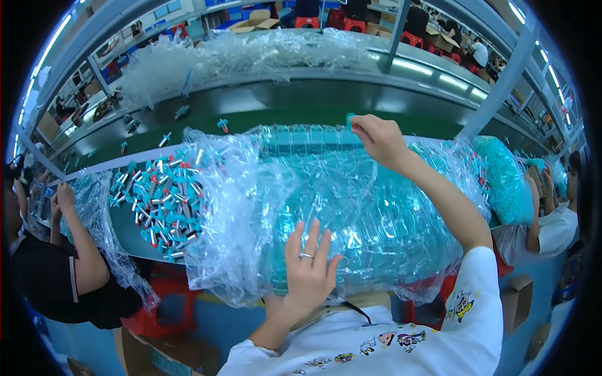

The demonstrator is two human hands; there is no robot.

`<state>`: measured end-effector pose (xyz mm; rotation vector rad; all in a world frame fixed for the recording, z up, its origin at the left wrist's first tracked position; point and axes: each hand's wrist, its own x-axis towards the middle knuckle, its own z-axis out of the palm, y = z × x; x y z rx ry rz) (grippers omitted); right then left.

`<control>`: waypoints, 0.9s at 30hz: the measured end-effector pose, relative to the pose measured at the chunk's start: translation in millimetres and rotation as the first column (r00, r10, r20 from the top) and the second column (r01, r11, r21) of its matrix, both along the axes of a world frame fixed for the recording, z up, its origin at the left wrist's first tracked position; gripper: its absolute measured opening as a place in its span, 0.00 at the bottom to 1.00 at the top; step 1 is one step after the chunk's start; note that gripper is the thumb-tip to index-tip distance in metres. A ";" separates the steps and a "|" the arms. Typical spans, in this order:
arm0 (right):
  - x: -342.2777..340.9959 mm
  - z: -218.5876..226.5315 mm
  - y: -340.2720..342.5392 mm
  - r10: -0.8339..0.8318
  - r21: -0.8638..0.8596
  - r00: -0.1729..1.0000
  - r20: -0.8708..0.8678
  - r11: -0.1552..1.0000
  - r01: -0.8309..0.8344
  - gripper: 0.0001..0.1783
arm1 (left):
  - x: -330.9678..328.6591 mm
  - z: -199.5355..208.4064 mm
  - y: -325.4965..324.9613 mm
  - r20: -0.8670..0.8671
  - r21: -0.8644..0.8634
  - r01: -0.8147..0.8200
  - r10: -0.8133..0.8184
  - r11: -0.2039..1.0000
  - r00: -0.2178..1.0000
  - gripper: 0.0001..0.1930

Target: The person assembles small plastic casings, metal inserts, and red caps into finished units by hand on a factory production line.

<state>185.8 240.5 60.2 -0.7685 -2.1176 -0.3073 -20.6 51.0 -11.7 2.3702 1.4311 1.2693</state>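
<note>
Green belt [276,116] beyond right hand [380,143] | teal piece [350,118] pinched by same | plastic bag [382,216], seemingly steadied, beneath spread left hand [308,271]

Small teal part [350,120] in the right hand [382,143]; left hand [308,271] (ringed) over clear plastic [376,232].

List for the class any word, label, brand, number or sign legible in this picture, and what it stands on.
No text can be read.
White shirt: cartoon prints; any lettering among them is too small to read.
Plastic wrap: no legible print through the glare.
Teal piece in the right hand: too small to read any marking.
Loose parts: likewise too small.
Far boxes: too small and blurred.
</note>
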 end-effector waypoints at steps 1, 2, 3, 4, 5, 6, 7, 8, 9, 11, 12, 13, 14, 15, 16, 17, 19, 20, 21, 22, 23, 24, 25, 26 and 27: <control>-3.1 -4.7 19.6 -0.097 0.006 0.975 0.198 0.995 0.098 0.07 | 0.3 -1.3 -0.9 -0.026 -0.011 -0.001 0.001 1.000 1.000 0.24; -6.6 -10.7 40.9 -0.191 0.032 0.903 0.384 0.980 0.194 0.05 | 0.6 -3.1 -1.8 -0.037 -0.014 -0.006 0.005 1.000 0.999 0.24; -8.9 -18.6 65.4 -0.188 0.050 0.909 0.373 0.982 0.183 0.05 | 1.4 -4.0 -2.0 -0.046 0.006 -0.017 0.017 1.000 0.999 0.24; -9.5 -28.1 90.7 -0.211 0.094 0.835 0.508 0.977 0.189 0.06 | 2.1 -5.4 -1.8 -0.051 -0.013 -0.006 0.005 1.000 0.999 0.23; -13.0 -36.4 113.6 -0.235 0.138 0.741 0.629 0.972 0.191 0.07 | 2.3 -6.0 -0.6 -0.058 -0.033 0.004 -0.006 0.999 0.998 0.23; -23.0 -43.8 134.1 -0.233 0.152 0.751 0.618 0.972 0.177 0.07 | 1.6 -6.4 0.8 -0.077 -0.038 0.019 -0.022 0.999 0.997 0.21; -31.5 -50.4 153.1 -0.208 0.127 0.689 0.694 0.978 0.167 0.06 | 1.8 -7.1 2.9 -0.088 -0.021 0.010 -0.012 1.000 0.996 0.21; -39.4 -55.9 170.4 -0.181 0.100 0.621 0.763 0.982 0.163 0.06 | 2.0 -7.1 4.0 -0.070 -0.038 0.016 -0.019 0.999 0.997 0.21; -50.9 -61.5 184.8 -0.180 0.108 0.633 0.753 0.983 0.151 0.06 | 1.8 -7.2 2.9 -0.053 -0.059 0.016 -0.020 0.998 0.998 0.21; -73.6 -70.8 209.1 -0.157 0.120 0.551 0.820 0.987 0.103 0.06 | 1.6 -6.3 3.0 -0.065 -0.058 0.004 -0.008 0.998 0.998 0.21; -81.4 -73.8 218.3 -0.152 0.120 0.563 0.812 0.988 0.093 0.06 | 1.6 -5.8 2.3 -0.045 -0.064 0.016 -0.019 0.998 0.999 0.21; -85.5 -77.3 225.9 -0.117 0.115 0.524 0.844 0.993 0.035 0.05 | 1.7 -5.5 0.8 -0.025 -0.073 0.031 -0.033 0.997 0.999 0.21; -87.0 -78.8 233.7 -0.086 0.109 0.479 0.874 0.994 -0.020 0.04 | 2.9 -4.9 0.9 -0.016 -0.075 0.032 -0.033 0.997 0.999 0.21; -86.5 -82.9 239.0 -0.081 0.105 0.486 0.870 0.994 -0.022 0.04 | 3.1 -4.2 1.1 -0.024 -0.080 0.028 -0.030 0.996 0.999 0.21; -83.6 -89.1 242.5 -0.078 0.062 0.498 0.863 0.997 0.049 0.04 | 3.2 -3.3 1.1 0.000 -0.081 0.043 -0.043 0.996 0.999 0.21; -79.5 -99.3 243.4 -0.070 0.005 0.510 0.858 0.992 0.127 0.05 | 2.6 -4.2 0.8 0.025 -0.094 0.064 -0.061 0.994 0.998 0.21; -71.8 -88.5 228.2 -0.028 -0.084 0.602 0.798 0.984 0.158 0.09 | -0.4 -3.8 2.8 0.027 -0.094 0.076 -0.073 0.993 0.997 0.22; -64.1 -81.2 216.5 -0.034 -0.105 0.634 0.772 0.978 0.181 0.09 | 0.8 -4.1 4.0 0.035 -0.079 0.098 -0.095 0.992 0.995 0.22; -68.7 -70.9 200.6 -0.027 -0.133 0.663 0.748 0.973 0.190 0.10 | -0.4 -4.7 4.1 0.041 -0.120 0.113 -0.109 0.986 0.993 0.22; -70.5 -60.7 186.0 -0.002 -0.175 0.693 0.721 0.967 0.184 0.10 | -3.1 -5.7 6.5 0.064 -0.088 0.100 -0.095 0.991 0.993 0.21; -67.5 -46.3 164.2 0.024 -0.218 0.718 0.695 0.960 0.179 0.10 | -3.2 -5.4 5.9 0.093 -0.061 0.085 -0.079 0.995 0.993 0.21; -59.4 -31.9 137.7 0.064 -0.226 0.738 0.672 0.966 0.123 0.10 | -3.5 -4.3 6.0 0.107 -0.106 0.101 -0.090 0.989 0.990 0.21; -50.2 -15.6 109.9 0.100 -0.229 0.758 0.645 0.971 0.067 0.11 | -4.4 -2.7 7.6 0.134 -0.061 0.105 -0.096 0.993 0.986 0.20; -39.1 -1.0 77.9 0.142 -0.285 0.808 0.571 0.958 0.033 0.11 | -5.0 -2.3 8.0 0.163 -0.017 0.113 -0.108 0.993 0.981 0.19; -27.4 11.4 46.3 0.172 -0.331 0.855 0.490 0.944 0.000 0.11 | -4.1 0.5 8.7 0.174 -0.051 0.139 -0.128 0.989 0.976 0.19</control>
